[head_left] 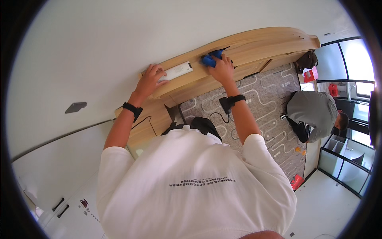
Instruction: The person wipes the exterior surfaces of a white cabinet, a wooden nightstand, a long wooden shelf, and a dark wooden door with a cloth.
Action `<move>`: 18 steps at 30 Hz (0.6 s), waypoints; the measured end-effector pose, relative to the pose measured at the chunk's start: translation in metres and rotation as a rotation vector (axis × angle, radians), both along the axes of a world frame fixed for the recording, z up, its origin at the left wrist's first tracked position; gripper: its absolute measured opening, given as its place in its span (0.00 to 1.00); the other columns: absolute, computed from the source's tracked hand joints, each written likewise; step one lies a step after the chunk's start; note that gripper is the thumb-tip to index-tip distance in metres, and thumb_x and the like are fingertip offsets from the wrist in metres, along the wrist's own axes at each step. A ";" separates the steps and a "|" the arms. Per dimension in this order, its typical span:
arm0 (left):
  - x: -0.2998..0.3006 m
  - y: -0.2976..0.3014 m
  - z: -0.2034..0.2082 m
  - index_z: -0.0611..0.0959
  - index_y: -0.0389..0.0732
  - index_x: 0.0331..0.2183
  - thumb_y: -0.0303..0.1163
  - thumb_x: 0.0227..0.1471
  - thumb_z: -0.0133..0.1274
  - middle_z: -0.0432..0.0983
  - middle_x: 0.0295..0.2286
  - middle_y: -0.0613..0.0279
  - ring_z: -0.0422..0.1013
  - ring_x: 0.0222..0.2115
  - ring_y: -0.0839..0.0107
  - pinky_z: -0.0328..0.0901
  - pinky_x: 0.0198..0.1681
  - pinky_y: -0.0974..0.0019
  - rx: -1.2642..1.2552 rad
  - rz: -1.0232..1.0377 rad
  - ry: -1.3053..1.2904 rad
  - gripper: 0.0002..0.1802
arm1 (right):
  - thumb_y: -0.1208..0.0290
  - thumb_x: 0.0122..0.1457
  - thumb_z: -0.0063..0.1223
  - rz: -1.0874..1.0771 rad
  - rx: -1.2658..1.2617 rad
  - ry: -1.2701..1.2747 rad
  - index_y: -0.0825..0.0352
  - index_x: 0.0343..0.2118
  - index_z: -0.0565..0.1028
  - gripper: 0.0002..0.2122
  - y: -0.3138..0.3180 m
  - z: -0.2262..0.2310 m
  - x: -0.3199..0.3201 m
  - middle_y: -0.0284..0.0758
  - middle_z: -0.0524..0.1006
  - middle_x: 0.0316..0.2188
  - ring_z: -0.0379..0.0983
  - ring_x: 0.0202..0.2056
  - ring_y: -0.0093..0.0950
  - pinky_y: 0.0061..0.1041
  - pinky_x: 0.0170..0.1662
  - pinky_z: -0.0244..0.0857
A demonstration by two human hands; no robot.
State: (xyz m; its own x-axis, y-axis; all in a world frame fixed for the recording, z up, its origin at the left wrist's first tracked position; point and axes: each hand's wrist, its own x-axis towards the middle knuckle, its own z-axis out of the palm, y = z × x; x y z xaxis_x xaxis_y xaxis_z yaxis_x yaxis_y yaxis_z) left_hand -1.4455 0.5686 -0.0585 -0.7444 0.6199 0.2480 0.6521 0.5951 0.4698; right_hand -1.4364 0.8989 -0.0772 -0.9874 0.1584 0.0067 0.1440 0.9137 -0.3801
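Observation:
My left hand is at the near-left end of a long white rectangular case, with its fingers and thumb curled round that end. The case has faint print and a dark end, and it lies along a light wooden ledge. Farther right, my right hand has its fingers closed on a blue object with a dark, pointed part. Its exact kind is partly hidden by the fingers. Black straps with small dark modules are round both wrists.
A white wall rises behind the ledge. Below it are wooden cabinet fronts and a grey patterned rug. At the right, a person in a grey shirt bends low near a red stool and a dark bag. White cabinets stand at lower left.

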 end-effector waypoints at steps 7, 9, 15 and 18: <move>0.001 -0.004 0.001 0.81 0.40 0.34 0.34 0.45 0.65 0.69 0.39 0.63 0.65 0.44 0.62 0.69 0.45 0.62 -0.011 -0.001 0.044 0.14 | 0.64 0.45 0.53 -0.102 0.142 -0.066 0.49 0.51 0.77 0.25 0.076 0.002 -0.034 0.39 0.69 0.53 0.64 0.55 0.44 0.50 0.57 0.59; 0.000 -0.002 0.001 0.81 0.40 0.34 0.35 0.45 0.65 0.69 0.39 0.63 0.65 0.44 0.62 0.69 0.45 0.62 0.005 -0.007 0.031 0.14 | 0.65 0.45 0.53 -0.149 0.165 -0.070 0.49 0.50 0.77 0.24 0.071 -0.003 -0.039 0.38 0.69 0.53 0.64 0.55 0.44 0.51 0.57 0.60; 0.003 -0.003 -0.001 0.82 0.38 0.32 0.40 0.52 0.60 0.70 0.38 0.62 0.66 0.43 0.62 0.67 0.46 0.60 -0.017 0.018 -0.001 0.14 | 0.67 0.43 0.55 0.038 0.189 -0.010 0.49 0.49 0.77 0.24 -0.013 -0.006 -0.008 0.38 0.68 0.53 0.64 0.55 0.43 0.51 0.53 0.61; 0.009 -0.005 0.004 0.82 0.38 0.32 0.39 0.55 0.57 0.71 0.37 0.60 0.66 0.43 0.61 0.66 0.46 0.59 0.010 0.006 0.007 0.13 | 0.68 0.43 0.55 0.136 0.163 0.031 0.45 0.52 0.75 0.27 -0.018 -0.005 0.011 0.38 0.68 0.52 0.63 0.55 0.42 0.51 0.54 0.60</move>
